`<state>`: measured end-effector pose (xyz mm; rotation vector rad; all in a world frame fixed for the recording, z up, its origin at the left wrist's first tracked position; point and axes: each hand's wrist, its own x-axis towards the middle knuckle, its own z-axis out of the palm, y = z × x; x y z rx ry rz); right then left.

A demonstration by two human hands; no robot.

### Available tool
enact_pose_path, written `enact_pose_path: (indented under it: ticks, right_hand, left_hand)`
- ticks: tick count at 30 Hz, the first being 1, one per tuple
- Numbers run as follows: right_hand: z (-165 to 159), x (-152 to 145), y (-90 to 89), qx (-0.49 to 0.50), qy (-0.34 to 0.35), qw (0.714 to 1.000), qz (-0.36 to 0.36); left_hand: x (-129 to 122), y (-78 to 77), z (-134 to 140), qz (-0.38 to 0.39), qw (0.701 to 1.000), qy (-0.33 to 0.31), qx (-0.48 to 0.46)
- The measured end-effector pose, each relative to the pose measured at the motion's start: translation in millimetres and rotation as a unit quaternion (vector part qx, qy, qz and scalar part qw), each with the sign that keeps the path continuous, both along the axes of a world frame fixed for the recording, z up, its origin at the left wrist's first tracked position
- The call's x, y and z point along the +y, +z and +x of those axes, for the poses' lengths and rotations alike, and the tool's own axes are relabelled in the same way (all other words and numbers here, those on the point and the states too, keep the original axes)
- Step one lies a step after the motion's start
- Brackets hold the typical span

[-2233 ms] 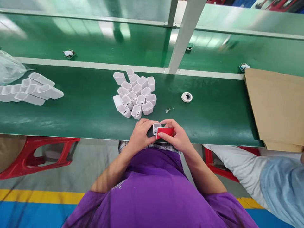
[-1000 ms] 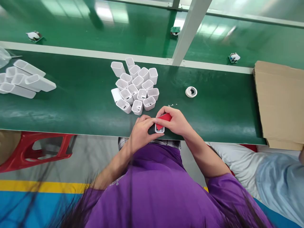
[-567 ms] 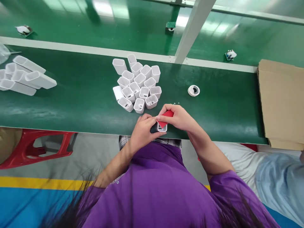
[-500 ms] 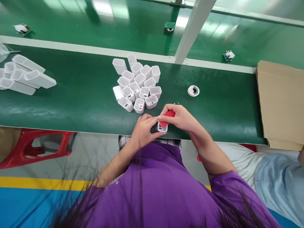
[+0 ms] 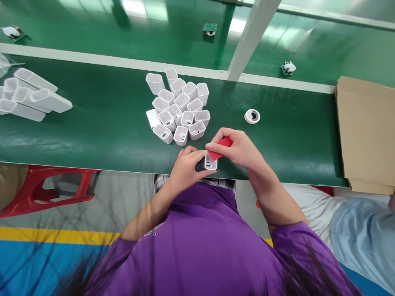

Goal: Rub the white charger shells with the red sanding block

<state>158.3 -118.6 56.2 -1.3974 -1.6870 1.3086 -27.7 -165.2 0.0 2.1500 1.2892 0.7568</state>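
Near the front edge of the green work surface, my left hand [image 5: 189, 166] is closed around a white plastic charger housing [image 5: 211, 163]. Its opening faces up and shows dark slots in the bottom. My right hand [image 5: 239, 148] pinches a flat red piece [image 5: 219, 149] between thumb and fingers. One corner of the red piece is at the far rim of the housing; whether it touches cannot be seen. Beyond my hands stands a cluster of similar white housings [image 5: 180, 135], most upright and open at the top, with one lying on its side.
More white housings [image 5: 51, 100] lie stacked at the left. A white tape roll [image 5: 252, 116] is right of the cluster. Cardboard [image 5: 367, 135] covers the right end. Behind a pale rail [image 5: 111, 63], small circuit boards [image 5: 210, 29] sit on another green surface. A person in light blue sits at right.
My right hand has lifted the red piece slightly up and to the right, showing more of the housing's inside. The circuit boards behind the rail have shifted left.
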Motion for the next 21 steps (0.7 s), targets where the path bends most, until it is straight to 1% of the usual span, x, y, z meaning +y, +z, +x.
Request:
enact_pose_path:
  ticks: [3,4,6,8,11,13,15,19,21]
  right_hand:
    - [-4,1,-3.7,-0.016,0.038,0.999,0.003]
    - [-3,2,-5.4,-0.026,0.036,0.999,0.003]
    - [1,4,-6.6,-0.037,0.009,0.999,0.006]
    - [5,4,-3.5,-0.029,-0.008,0.999,0.012]
    - [5,3,7.4,-0.008,0.002,1.000,0.022]
    - [3,2,13.6,0.000,-0.012,0.999,0.034]
    - [-2,1,14.9,0.008,-0.014,0.999,0.037]
    - [-13,-1,2.0,-0.005,0.058,0.997,0.041]
    - [-14,-2,-5.1,-0.020,0.063,0.997,0.049]
  left_hand:
    - [0,-1.0,0,0.004,1.000,0.010,0.006]
    - [0,-0.8,0,0.004,1.000,0.008,0.003]
    - [0,0.5,0,0.004,1.000,0.000,-0.006]
    - [0,2.6,0,0.001,1.000,-0.004,-0.009]
    - [0,5.4,-1,-0.003,1.000,0.002,-0.002]
    - [0,5.9,-1,-0.005,1.000,0.000,0.000]
    - [0,4.5,-1,-0.005,1.000,-0.005,0.002]
    - [1,-0.9,-1,0.008,1.000,0.012,0.003]
    - [1,-1.8,-1,0.011,1.000,0.012,0.009]
